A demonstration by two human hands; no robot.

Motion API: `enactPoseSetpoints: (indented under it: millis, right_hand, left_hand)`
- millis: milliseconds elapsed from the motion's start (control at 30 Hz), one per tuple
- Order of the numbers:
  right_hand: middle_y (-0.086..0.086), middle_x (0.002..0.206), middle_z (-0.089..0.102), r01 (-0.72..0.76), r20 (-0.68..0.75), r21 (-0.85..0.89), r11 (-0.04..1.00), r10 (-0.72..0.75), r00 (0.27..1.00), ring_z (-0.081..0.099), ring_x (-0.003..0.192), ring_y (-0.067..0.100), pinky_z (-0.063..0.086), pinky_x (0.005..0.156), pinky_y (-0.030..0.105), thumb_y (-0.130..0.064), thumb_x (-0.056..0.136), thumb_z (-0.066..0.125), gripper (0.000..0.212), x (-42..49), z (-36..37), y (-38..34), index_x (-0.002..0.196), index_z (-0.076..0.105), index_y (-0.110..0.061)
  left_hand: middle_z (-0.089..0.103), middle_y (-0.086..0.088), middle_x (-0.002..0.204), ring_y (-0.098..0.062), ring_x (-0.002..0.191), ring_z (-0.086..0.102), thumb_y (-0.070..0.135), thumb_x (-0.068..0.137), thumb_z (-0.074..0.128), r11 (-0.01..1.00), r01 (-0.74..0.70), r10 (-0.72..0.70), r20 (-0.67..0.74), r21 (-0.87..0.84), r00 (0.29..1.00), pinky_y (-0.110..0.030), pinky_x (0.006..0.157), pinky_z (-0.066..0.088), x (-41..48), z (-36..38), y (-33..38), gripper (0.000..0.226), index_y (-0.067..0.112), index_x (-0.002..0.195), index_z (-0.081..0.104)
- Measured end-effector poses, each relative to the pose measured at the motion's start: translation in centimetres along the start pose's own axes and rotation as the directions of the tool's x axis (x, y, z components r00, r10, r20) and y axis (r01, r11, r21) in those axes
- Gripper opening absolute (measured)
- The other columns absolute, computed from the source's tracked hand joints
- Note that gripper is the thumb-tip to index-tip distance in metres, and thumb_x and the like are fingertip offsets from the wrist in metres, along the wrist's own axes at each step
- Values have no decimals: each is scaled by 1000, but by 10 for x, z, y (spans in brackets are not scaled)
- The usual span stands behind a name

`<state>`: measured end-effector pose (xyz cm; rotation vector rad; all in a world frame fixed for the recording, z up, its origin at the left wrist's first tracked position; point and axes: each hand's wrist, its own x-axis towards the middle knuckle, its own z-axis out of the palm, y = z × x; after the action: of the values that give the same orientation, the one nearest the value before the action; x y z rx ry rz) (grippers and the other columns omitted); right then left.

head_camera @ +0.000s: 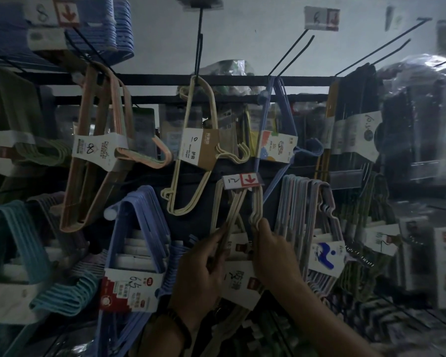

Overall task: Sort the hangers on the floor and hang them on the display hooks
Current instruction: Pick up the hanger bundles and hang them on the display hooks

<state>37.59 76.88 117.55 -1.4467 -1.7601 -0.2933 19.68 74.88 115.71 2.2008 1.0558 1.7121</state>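
Observation:
A bundle of cream hangers [236, 210] with a white paper band [240, 282] hangs at a display hook whose price tag [243, 180] shows a red arrow. My left hand [204, 264] grips the bundle's left arm, fingers curled round the wires. My right hand [273, 251] grips the right side just under the bundle's curved hooks. Both hands are low in the middle of the view, close together. The hook itself is hidden behind the tag and the hangers.
Other banded bundles hang all around: pink [101, 150], cream [196, 148], blue wire [278, 140], purple-blue [137, 243], teal [18, 248], pastel [309, 222]. Bare black hooks [291, 54] jut out above. Plastic-wrapped goods [422, 124] fill the right side.

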Motion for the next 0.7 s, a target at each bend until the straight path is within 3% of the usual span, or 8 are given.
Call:
enactPoseSetpoints:
  millis: [133,233,300,367,467,567,633,700]
  right_hand:
    - [1,97,69,-2,63,-45,999,5,998,46,59,15,38,53,29,-21,102,52,27,-2,-4,-1,122,34,-20]
    - [1,100,70,33,110,-91,995,-23,994,63,71,23,45,63,35,-22,100,54,29,-1,1,1,110,27,-28]
    - [0,103,68,45,131,-103,994,-31,991,68,83,29,42,66,36,-23,100,53,30,6,4,2,107,24,-29]
    - [2,105,67,43,134,-125,991,-26,991,68,87,32,41,65,36,-22,101,53,28,17,5,1,116,29,-25]
    - [6,102,69,66,119,-159,985,-48,992,68,80,31,43,62,36,-17,102,50,25,37,9,-1,118,32,-22]
    - [7,96,67,76,147,-149,986,-54,988,66,78,30,41,60,35,-18,105,43,18,55,13,-1,121,36,-20]
    - [6,90,65,74,167,-128,989,-52,985,64,73,26,37,54,31,-19,106,42,14,64,16,1,120,39,-19]
    - [7,97,68,56,207,-136,989,-27,978,66,77,26,38,53,30,-18,106,45,13,73,25,5,118,44,-17]
  left_hand:
    - [61,35,131,13,123,58,24,105,61,1000,18,-18,-27,5,999,-11,98,51,-2,6,-6,45,39,147,54]
    - [63,45,119,16,112,62,26,104,62,996,84,-85,-30,-37,996,-6,89,51,-7,10,-13,43,44,141,53]
    - [67,40,118,14,108,65,28,104,62,991,120,-122,-25,-67,992,-6,85,52,-7,11,-14,42,44,141,53]
    - [70,29,123,10,110,66,31,105,60,992,123,-124,-32,-27,992,-13,89,55,-1,12,-20,44,43,146,52]
    - [69,19,131,1,119,65,35,106,56,982,147,-145,-21,118,989,-30,99,58,18,13,-35,49,47,152,44]
    - [65,8,141,-12,122,64,29,106,53,939,118,-123,-4,322,992,-37,100,57,30,13,-40,64,50,159,25]
    - [51,3,157,-25,130,58,21,103,54,863,42,-78,50,503,996,-44,104,53,33,16,-40,83,53,161,3]
    - [29,4,170,-36,143,42,23,101,48,750,14,-120,115,662,986,-54,114,41,38,23,-39,88,51,160,-9]
